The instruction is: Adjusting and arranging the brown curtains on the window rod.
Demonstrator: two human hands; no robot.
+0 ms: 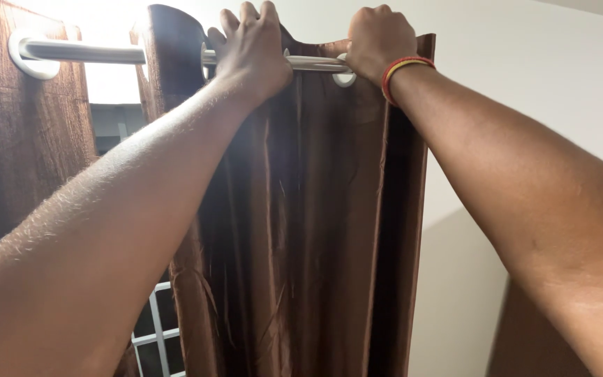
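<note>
Both my arms reach up to a silver curtain rod (92, 52). My left hand (249, 49) grips the top of a brown satin curtain (301, 230) where its folds bunch on the rod. My right hand (378, 42) is closed around the curtain's top edge and the rod's end, next to a white eyelet ring (345, 78). A red and yellow thread band sits on my right wrist. The rod's right end is hidden behind my right hand.
A second brown curtain panel (22, 153) hangs at the left with its own white eyelet (29, 56). Bright window light shows between the panels, with a white window grille (155, 328) low down. A pale wall (525, 84) fills the right side.
</note>
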